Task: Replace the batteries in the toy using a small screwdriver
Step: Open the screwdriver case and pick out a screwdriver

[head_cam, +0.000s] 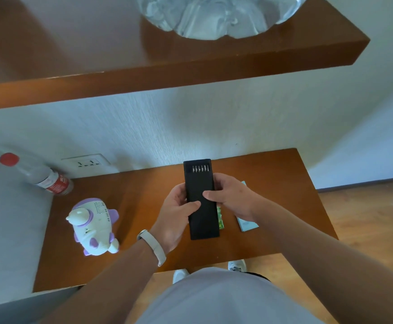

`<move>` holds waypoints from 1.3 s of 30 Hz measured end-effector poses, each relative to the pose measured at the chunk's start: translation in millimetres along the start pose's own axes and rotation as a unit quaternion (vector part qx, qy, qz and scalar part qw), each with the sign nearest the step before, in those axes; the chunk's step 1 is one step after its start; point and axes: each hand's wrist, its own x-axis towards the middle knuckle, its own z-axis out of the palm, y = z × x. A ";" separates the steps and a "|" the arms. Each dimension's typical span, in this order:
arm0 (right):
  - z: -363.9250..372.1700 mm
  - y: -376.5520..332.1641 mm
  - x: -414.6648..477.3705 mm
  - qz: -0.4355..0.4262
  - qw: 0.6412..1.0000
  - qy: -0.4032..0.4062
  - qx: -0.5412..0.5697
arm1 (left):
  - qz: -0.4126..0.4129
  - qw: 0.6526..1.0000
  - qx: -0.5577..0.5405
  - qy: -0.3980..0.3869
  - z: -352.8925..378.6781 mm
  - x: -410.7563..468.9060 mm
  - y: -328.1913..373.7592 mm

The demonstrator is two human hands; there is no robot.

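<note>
While left grip [174, 213] and right grip [231, 195] clasp bit case [199, 180], toy [93, 226] apart, leftward

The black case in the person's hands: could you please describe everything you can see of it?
The black case is a long, flat, matte rectangle, plastic by its look. At its far end a row of small metal bits shows. It is held above the wooden table, lengthwise away from the person. The left hand and right hand grip its sides, both thumbs on top.
</note>
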 end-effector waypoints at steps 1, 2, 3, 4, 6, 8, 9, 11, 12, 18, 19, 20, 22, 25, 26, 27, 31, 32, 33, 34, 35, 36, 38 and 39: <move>0.3 -2.2 0.7 -0.004 1.000 -0.015 -0.002 | -0.004 1.000 -0.014 0.000 -1.8 0.8 3.3; 0.5 -4.6 1.6 -0.008 0.999 -0.031 -0.006 | -0.011 0.999 -0.034 -0.001 -3.4 1.7 7.4; 0.3 -7.2 2.1 -0.011 0.999 -0.045 -0.012 | -0.019 0.998 -0.054 -0.003 -4.8 3.2 12.1; 0.0 -10.3 2.7 -0.013 0.998 -0.057 -0.017 | -0.027 0.997 -0.071 -0.003 -5.8 4.9 16.9; -0.4 -16.3 4.2 -0.023 0.996 -0.075 -0.033 | -0.032 0.995 -0.090 0.010 -6.6 8.2 25.5; 0.4 -21.8 7.3 -0.042 0.995 -0.062 -0.071 | -0.025 0.994 -0.105 0.036 -6.2 11.1 31.7; 1.0 -23.2 9.3 -0.050 0.994 -0.046 -0.090 | -0.020 0.992 -0.113 0.054 -5.9 12.3 33.4; 2.2 -23.0 13.5 -0.057 0.991 -0.011 -0.121 | -0.008 0.987 -0.130 0.093 -6.6 14.6 35.8; 2.7 -21.5 14.7 -0.054 0.990 0.003 -0.132 | -0.001 0.984 -0.140 0.112 -7.6 15.1 36.5; 0.6 -0.1 9.6 -0.001 0.991 0.031 -0.131 | 0.033 0.970 -0.172 0.170 -19.0 13.8 35.8; 1.0 4.1 8.0 0.010 0.992 0.021 -0.125 | 0.035 0.968 -0.176 0.177 -20.4 13.8 35.1; 1.5 7.9 6.4 0.020 0.993 0.012 -0.116 | 0.033 0.965 -0.182 0.184 -21.3 13.8 34.2; 2.7 13.4 3.0 0.034 0.996 -0.004 -0.080 | 0.026 0.961 -0.195 0.193 -22.2 13.7 32.7; 5.4 16.3 -0.6 0.041 0.998 -0.029 -0.024 | 0.022 0.963 -0.195 0.184 -22.7 13.7 30.0; 6.3 16.8 -1.3 0.046 0.998 -0.027 -0.020 | 0.023 0.965 -0.188 0.181 -22.8 14.0 29.0; 7.0 17.6 -1.7 0.054 0.998 -0.018 -0.019 | 0.025 0.967 -0.182 0.179 -22.7 14.3 28.0; 6.1 23.7 -5.3 0.078 0.997 0.011 -0.005 | 0.017 0.969 -0.176 0.172 -20.7 16.8 25.1; 5.5 25.4 -7.0 0.070 0.998 0.008 0.001 | 0.014 0.969 -0.178 0.172 -20.1 17.2 24.4; 5.1 26.9 -8.4 0.060 0.998 0.006 0.006 | 0.014 0.968 -0.180 0.173 -19.6 17.8 23.9; 4.6 27.7 -9.9 0.050 0.999 0.008 0.013 | 0.014 0.968 -0.184 0.173 -19.2 18.5 24.1; 4.0 27.8 -11.4 0.040 0.999 0.015 0.020 | 0.017 0.967 -0.189 0.171 -18.4 19.5 24.9; 3.0 27.1 -12.6 0.031 0.999 0.022 0.026 | 0.020 0.966 -0.195 0.166 -17.4 20.6 26.6; 0.4 23.5 -15.0 0.010 0.999 0.034 0.030 | 0.028 0.966 -0.206 0.153 -15.1 23.8 32.1; -1.5 21.0 -16.7 -0.001 0.999 0.040 0.026 | 0.030 0.966 -0.211 0.146 -13.8 25.6 34.9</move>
